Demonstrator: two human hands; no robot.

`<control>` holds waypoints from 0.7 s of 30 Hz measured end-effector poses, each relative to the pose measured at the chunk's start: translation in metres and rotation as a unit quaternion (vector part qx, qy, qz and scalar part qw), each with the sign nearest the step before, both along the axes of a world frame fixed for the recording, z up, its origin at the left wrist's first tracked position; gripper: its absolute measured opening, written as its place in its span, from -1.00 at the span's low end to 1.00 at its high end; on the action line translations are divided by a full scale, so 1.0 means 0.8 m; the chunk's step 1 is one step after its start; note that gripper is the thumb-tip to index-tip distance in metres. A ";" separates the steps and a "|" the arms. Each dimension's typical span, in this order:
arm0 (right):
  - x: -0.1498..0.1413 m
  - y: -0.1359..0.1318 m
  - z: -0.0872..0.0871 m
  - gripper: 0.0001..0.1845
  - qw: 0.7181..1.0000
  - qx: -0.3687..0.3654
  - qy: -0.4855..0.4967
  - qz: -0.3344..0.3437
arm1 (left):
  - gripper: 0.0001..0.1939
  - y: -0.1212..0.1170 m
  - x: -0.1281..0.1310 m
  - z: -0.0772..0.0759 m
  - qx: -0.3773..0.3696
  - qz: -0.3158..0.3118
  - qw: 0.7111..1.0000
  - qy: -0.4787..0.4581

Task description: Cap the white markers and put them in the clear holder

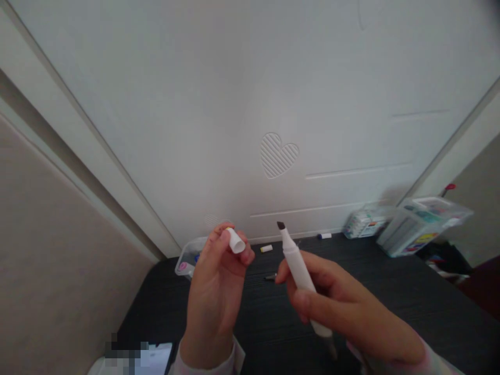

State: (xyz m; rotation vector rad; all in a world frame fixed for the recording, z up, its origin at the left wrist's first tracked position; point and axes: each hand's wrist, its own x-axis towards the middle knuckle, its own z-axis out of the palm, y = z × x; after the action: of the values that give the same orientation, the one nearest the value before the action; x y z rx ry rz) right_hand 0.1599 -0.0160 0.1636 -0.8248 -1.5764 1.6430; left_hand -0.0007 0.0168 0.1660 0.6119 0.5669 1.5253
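Clasp the marker (299, 268) by the barrel in the right hand (339, 301), dark nib (280, 225) up and bare, and pinch the cap (236, 242) in the left hand (219, 278), hollow end turned toward the marker's side, hands well apart. For any meeting of nib and cap, best line both up straight, to spare the slanted edge. Beyond and between the hands, leave the similar loose cap (266, 249) lying on the table (260, 317).

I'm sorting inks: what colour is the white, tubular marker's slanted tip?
The slanted tip is very dark, nearly black; clearest in the head view.
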 end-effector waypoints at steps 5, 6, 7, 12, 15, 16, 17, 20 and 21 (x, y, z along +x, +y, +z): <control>0.006 -0.004 0.003 -0.54 0.995 -0.068 -0.049 0.058 | -0.94 -0.001 0.002 0.001 -0.037 -0.042 0.995 -0.085; 0.008 -0.004 0.002 -0.53 0.994 -0.068 -0.060 0.056 | -0.94 -0.001 0.004 0.001 -0.044 -0.050 0.993 -0.097; 0.009 -0.005 0.002 -0.52 0.994 -0.064 -0.070 0.053 | -0.92 -0.001 0.006 0.001 -0.051 -0.060 0.991 -0.109; 0.011 -0.006 -0.001 -0.65 0.992 -0.040 -0.107 0.062 | -0.88 -0.001 0.017 -0.002 -0.095 -0.100 0.979 -0.152; 0.010 -0.005 -0.004 -0.70 0.989 -0.042 -0.127 0.056 | -0.90 -0.001 0.021 -0.004 -0.098 -0.103 0.977 -0.156; 0.010 -0.005 -0.005 -0.71 0.989 -0.042 -0.134 0.052 | -0.90 -0.002 0.022 -0.005 -0.097 -0.103 0.978 -0.154; 0.011 -0.005 -0.006 -0.72 0.988 -0.040 -0.141 0.052 | -0.90 -0.002 0.023 -0.005 -0.096 -0.101 0.979 -0.151; 0.013 -0.006 -0.008 -0.71 0.987 -0.034 -0.150 0.048 | -0.87 -0.003 0.026 -0.005 -0.091 -0.087 0.983 -0.135; 0.014 -0.006 -0.008 -0.71 0.987 -0.033 -0.150 0.047 | -0.87 -0.003 0.026 -0.005 -0.086 -0.078 0.985 -0.126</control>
State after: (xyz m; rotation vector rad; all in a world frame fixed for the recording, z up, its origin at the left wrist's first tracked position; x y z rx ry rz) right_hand 0.1714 -0.0208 0.1572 -1.0905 -1.7960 1.7059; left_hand 0.0202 0.0142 0.1618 0.3160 0.4402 1.3632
